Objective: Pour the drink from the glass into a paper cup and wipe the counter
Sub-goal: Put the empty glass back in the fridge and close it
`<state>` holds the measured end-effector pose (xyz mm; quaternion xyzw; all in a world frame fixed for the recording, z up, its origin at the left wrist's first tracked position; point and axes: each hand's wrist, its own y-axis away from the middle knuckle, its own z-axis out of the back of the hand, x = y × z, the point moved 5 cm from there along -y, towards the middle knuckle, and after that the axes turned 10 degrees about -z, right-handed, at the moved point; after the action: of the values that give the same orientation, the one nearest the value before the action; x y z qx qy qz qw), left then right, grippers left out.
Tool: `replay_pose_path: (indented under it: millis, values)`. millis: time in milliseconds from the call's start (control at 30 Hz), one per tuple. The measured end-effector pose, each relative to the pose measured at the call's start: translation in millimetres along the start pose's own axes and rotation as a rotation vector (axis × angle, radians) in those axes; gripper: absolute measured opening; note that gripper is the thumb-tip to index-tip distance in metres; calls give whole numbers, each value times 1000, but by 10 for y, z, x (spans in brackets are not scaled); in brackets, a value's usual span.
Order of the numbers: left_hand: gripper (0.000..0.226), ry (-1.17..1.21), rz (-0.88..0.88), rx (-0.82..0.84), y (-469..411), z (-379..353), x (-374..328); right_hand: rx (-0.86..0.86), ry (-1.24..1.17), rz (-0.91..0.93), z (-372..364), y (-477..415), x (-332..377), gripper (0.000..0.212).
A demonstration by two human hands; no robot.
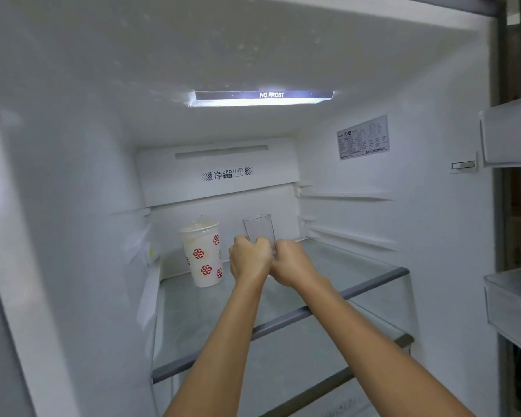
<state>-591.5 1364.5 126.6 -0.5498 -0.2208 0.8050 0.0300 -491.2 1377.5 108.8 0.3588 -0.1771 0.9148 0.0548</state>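
Note:
I am looking into an open fridge. A clear glass (258,228) stands upright over the top glass shelf (358,266), and it looks empty above my fingers. My left hand (248,258) and my right hand (289,263) both wrap around its lower part, so its base is hidden. To the left of the glass, a white paper cup (203,257) with red round patterns stands on the same shelf, close to my left hand. What is inside the cup is unclear.
White fridge walls close in on both sides, with a lit strip (262,99) in the ceiling. A second shelf (283,365) lies below the top one. Door bins (509,136) stick out at the right edge.

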Motion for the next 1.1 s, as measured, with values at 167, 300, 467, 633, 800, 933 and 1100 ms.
replay_pose_path:
  millis: [167, 300, 467, 633, 800, 933, 1100]
  values:
    - [47, -71, -35, 65, 54, -10, -26, 20, 67, -21, -10, 20, 5, 16]
    - [42, -255, -118, 174, 252, 42, -8, 20, 211, -26, 43, 189, 24, 6]
    - [44, -523, -222, 272, 614, 245, 70, -32, 396, -57, 233, 588, -47, 33]
    - [54, -473, -333, 369, 1087, 478, -5, -36, 457, -117, 493, 1135, 8, 31]
    - [58, -428, -476, 408, 1638, 749, -149, -98, 437, -48, 663, 1768, 166, 8]
    - [58, -433, -527, 489, 2125, 911, -179, -102, 439, -43, 808, 2304, 204, 28]
    - [61, -388, -563, 526, 2561, 1096, -280, -60, 360, -34, 1171, 2958, 186, 55]
